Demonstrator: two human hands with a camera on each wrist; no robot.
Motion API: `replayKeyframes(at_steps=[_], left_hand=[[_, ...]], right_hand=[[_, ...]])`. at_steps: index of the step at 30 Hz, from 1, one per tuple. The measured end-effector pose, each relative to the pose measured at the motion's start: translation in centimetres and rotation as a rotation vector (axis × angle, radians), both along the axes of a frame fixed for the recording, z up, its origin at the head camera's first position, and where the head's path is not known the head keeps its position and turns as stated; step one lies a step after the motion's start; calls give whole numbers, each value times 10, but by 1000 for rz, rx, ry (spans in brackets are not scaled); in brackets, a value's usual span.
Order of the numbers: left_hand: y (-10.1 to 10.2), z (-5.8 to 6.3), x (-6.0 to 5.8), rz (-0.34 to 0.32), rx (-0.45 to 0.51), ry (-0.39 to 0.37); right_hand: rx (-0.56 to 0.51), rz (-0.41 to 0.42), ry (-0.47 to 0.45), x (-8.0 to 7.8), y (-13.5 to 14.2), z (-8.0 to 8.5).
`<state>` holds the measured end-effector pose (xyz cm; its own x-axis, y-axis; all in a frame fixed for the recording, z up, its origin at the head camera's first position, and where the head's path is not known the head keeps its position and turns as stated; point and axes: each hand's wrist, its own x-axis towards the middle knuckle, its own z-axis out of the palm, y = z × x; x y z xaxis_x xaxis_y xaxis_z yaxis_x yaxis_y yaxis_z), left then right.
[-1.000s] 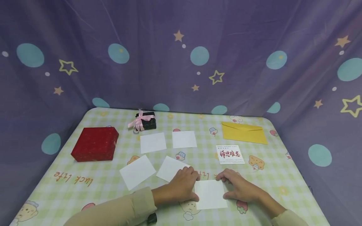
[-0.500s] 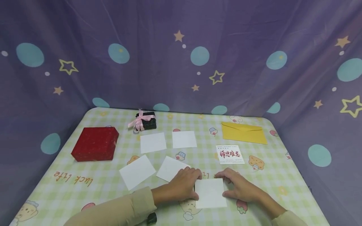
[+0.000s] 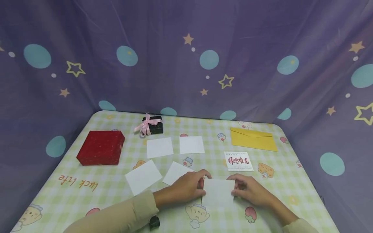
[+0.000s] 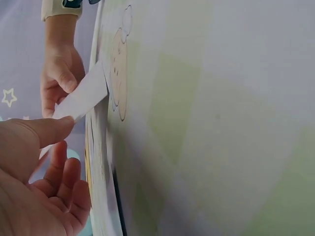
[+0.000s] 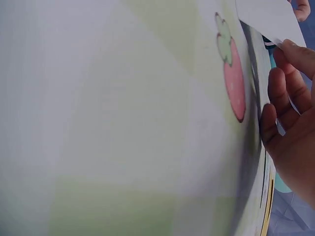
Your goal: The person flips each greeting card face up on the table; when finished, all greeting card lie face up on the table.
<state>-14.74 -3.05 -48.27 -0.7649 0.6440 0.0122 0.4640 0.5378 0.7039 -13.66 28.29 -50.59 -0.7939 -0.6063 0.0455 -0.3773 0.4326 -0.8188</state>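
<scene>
Both hands hold one white square card [image 3: 218, 193] at the front of the table. My left hand [image 3: 186, 187] pinches its left side between thumb and fingers. My right hand [image 3: 253, 191] pinches the right side the same way. In the left wrist view the card [image 4: 84, 97] tilts, its lower edge close to the tablecloth. The right wrist view has a corner of it between my right thumb and finger. Just left of my left hand lies a blank white card [image 3: 175, 172], partly hidden by that hand. A printed card with red characters [image 3: 239, 161] lies beyond my right hand.
More blank cards lie left of centre, one tilted card [image 3: 143, 177] among them. A red box [image 3: 100, 148] stands at the left, a black box with pink ribbon [image 3: 156, 125] at the back. A yellow envelope [image 3: 253, 139] lies back right. A small dark object [image 3: 154, 222] is by the left sleeve.
The held card has risen from lying nearly flat to a tilted position, its far edge now further back, and both hands have gone up with it. The head view has shifted slightly.
</scene>
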Motion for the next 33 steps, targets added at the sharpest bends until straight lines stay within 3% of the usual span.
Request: replayKeyframes(at_steps=[3, 7, 13, 17, 26, 33], left_hand=[[-1, 0, -4, 11, 53, -9], [-3, 3, -8, 16, 88, 58], [-6, 12, -10, 14, 139, 119], [-8, 18, -13, 36, 144, 106], [-6, 18, -16, 26, 125, 56], [3, 16, -17, 45, 85, 31]], right_hand=[[-32, -8, 13, -1, -1, 3], [-86, -15, 22, -4, -2, 8], [-182, 15, -58, -8, -1, 12], [-194, 19, -54, -9, 1, 11], [-152, -119, -83, -8, 2, 10], [-168, -124, -93, -8, 4, 5]])
